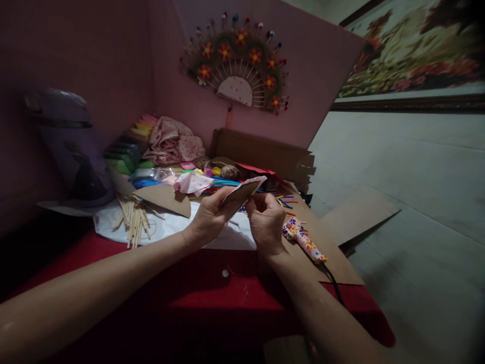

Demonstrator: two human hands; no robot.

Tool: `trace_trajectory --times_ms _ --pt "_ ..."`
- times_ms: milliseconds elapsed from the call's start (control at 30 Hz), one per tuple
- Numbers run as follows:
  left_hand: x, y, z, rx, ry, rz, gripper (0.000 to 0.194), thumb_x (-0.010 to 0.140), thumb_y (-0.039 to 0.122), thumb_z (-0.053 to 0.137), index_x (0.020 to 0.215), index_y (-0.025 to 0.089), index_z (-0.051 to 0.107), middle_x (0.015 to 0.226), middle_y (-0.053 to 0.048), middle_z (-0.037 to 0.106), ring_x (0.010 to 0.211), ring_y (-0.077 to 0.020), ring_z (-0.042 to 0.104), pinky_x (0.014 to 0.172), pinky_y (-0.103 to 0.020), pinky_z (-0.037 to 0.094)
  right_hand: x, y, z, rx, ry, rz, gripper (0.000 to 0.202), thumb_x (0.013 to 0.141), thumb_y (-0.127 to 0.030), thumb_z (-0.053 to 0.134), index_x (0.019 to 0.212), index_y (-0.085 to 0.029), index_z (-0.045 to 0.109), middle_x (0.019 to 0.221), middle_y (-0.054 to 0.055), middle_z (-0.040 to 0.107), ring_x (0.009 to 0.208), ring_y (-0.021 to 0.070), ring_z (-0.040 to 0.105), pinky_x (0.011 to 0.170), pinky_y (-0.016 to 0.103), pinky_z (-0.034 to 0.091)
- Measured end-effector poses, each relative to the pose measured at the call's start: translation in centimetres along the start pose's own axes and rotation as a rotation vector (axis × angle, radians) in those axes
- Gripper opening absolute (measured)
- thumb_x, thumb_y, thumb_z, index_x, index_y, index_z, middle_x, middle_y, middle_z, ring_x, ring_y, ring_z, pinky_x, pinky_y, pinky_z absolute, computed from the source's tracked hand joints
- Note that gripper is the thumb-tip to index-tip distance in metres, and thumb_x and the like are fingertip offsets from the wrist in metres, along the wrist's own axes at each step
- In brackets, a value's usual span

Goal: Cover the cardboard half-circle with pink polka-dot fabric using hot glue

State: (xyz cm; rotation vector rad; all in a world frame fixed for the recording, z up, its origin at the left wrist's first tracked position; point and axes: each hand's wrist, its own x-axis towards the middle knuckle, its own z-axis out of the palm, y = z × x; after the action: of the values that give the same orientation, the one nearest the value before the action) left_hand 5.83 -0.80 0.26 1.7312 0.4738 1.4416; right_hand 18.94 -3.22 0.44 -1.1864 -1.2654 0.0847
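Note:
My left hand (210,217) grips a small brown cardboard piece (242,193) edged with pale pink fabric, holding it tilted above the table. Close against its right edge, my right hand (267,220) has its fingers pinched together, apparently on the fabric edge; the fingertips are partly hidden. To the right of that hand lies a glue gun (303,240) with a flower pattern and a dark cord. A fan-shaped cardboard piece (168,198) and a scrap of dotted pink fabric (194,183) lie beyond my left hand.
Wooden sticks (136,220) lie on a white sheet (108,222) over the red tablecloth (182,283). Behind are crumpled pink cloth (172,141), twine balls (229,172) and coloured pipe cleaners. A purple flask (74,146) stands left. A decorated fan (235,91) hangs on the pink board.

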Motion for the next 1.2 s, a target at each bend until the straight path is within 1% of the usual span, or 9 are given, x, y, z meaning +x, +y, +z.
trace_trajectory --times_ms 100,267,467,600,767,900,1033,1133,1200 --pt "0.04 0.02 0.01 0.001 -0.006 0.006 0.021 0.079 0.030 0.064 0.097 0.019 0.066 0.080 -0.001 0.061 0.069 -0.0136 0.051 0.064 -0.024 0.042 0.06 -0.04 -0.07 -0.004 0.011 0.001 0.010 0.073 -0.027 0.061 0.071 -0.017 0.060 0.061 -0.001 0.062 0.052 0.0129 0.053 0.052 0.025 0.042" --pt "0.50 0.49 0.06 -0.074 0.078 -0.051 0.016 0.073 0.026 0.067 0.086 0.018 0.065 0.076 0.000 0.061 0.072 -0.0141 0.053 0.068 -0.025 0.045 -0.01 -0.07 0.01 0.096 -0.001 0.055 0.009 0.072 -0.026 0.059 0.072 -0.018 0.056 0.057 -0.004 0.055 0.049 0.0109 0.048 0.048 0.024 0.039" --pt "0.66 0.37 -0.07 -0.286 0.130 -0.211 0.029 0.067 0.026 0.073 0.093 0.017 0.066 0.086 -0.001 0.067 0.077 -0.0154 0.058 0.074 -0.028 0.047 -0.34 -0.54 -0.03 0.146 -0.009 0.041 0.010 0.075 -0.028 0.059 0.074 -0.018 0.057 0.062 -0.002 0.056 0.052 0.0113 0.052 0.052 0.025 0.044" --pt "0.75 0.12 -0.12 -0.389 0.139 -0.250 0.034 0.066 0.027 0.076 0.098 0.017 0.066 0.094 -0.003 0.070 0.081 -0.0161 0.060 0.079 -0.029 0.047 -0.33 -0.31 -0.14 0.105 -0.031 0.007 0.012 0.078 -0.028 0.059 0.076 -0.016 0.061 0.066 0.001 0.062 0.057 0.0129 0.056 0.055 0.026 0.046" --pt "0.82 0.07 -0.18 -0.334 0.127 -0.203 0.029 0.066 0.028 0.075 0.092 0.017 0.066 0.090 -0.002 0.068 0.078 -0.0156 0.059 0.076 -0.028 0.048 -0.29 0.20 -0.16 -0.006 -0.036 -0.042 0.016 0.081 -0.029 0.058 0.078 -0.016 0.066 0.071 0.004 0.067 0.061 0.0149 0.059 0.059 0.028 0.047" --pt "0.76 0.19 -0.18 -0.185 0.136 -0.133 0.022 0.068 0.026 0.070 0.087 0.017 0.064 0.079 0.001 0.064 0.073 -0.0141 0.056 0.071 -0.026 0.047 -0.30 0.27 -0.21 -0.054 -0.053 -0.080 0.016 0.082 -0.029 0.057 0.080 -0.016 0.067 0.072 0.004 0.069 0.062 0.0153 0.061 0.059 0.027 0.047" --pt "0.52 0.21 0.11 -0.024 0.131 -0.013 0.015 0.073 0.026 0.064 0.085 0.017 0.062 0.077 0.000 0.062 0.071 -0.0142 0.054 0.067 -0.025 0.046 -0.35 0.10 -0.15 -0.117 -0.029 -0.126 0.016 0.082 -0.027 0.057 0.078 -0.016 0.067 0.068 0.003 0.068 0.058 0.0148 0.059 0.056 0.026 0.045" --pt "0.13 0.14 0.34 0.068 0.100 0.049 0.012 0.079 0.026 0.059 0.087 0.017 0.062 0.080 0.000 0.062 0.074 -0.0141 0.054 0.070 -0.025 0.045 -0.33 -0.16 -0.09 -0.173 0.010 -0.170 0.013 0.079 -0.025 0.057 0.073 -0.016 0.065 0.063 0.003 0.067 0.054 0.0144 0.057 0.054 0.026 0.043" --pt "-0.12 0.07 0.41 0.093 0.054 0.065 0.015 0.083 0.026 0.056 0.093 0.017 0.062 0.083 -0.001 0.063 0.077 -0.0142 0.054 0.072 -0.025 0.044 -0.28 -0.31 -0.09 -0.203 0.033 -0.197 0.011 0.076 -0.023 0.058 0.069 -0.017 0.064 0.061 0.003 0.067 0.052 0.0145 0.057 0.053 0.026 0.043"
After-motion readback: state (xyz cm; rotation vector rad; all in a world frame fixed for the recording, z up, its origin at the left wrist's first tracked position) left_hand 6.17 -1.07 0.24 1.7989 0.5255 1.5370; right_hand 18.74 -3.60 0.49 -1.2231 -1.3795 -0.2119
